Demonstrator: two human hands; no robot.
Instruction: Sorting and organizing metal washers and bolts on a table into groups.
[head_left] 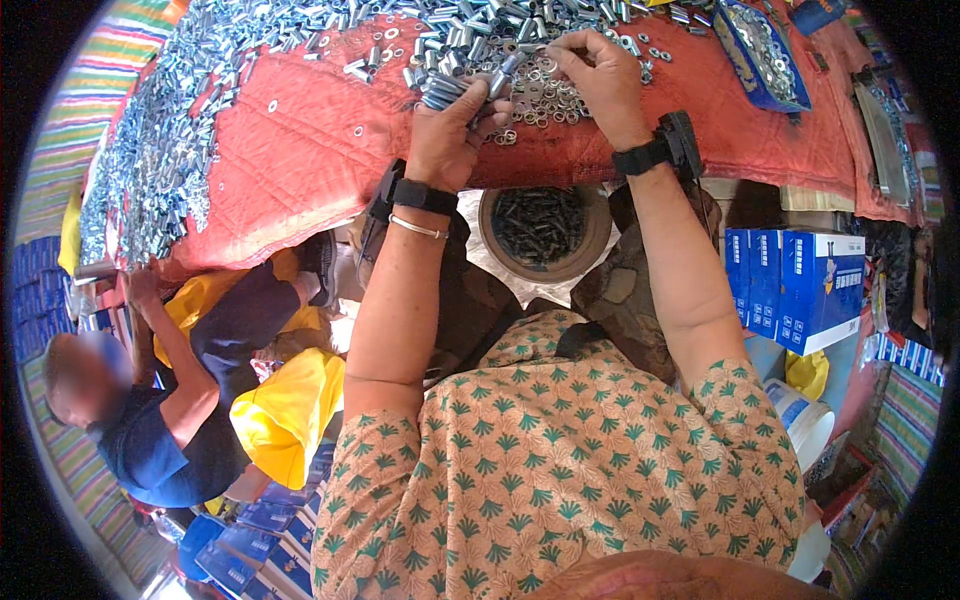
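My left hand (455, 130) is closed around several shiny metal anchor bolts (443, 90), and one bolt (505, 75) sticks out between thumb and fingers, tilted up to the right. Just to its right, my right hand (600, 75) has thumb and forefinger pressed together over the washers; what they pinch, if anything, is too small to make out. Beneath both hands lie loose ring washers (553, 102) on a red quilted cloth (300, 130). A big heap of metal sleeves (470, 22) spreads behind the hands.
A round tub of dark metal pieces (540, 225) stands between my knees. At the far right is a blue tray of washers (765, 60); below it, blue and white boxes (800, 285). To the left, another person (170, 420) sits at the cloth near a second heap (150, 165).
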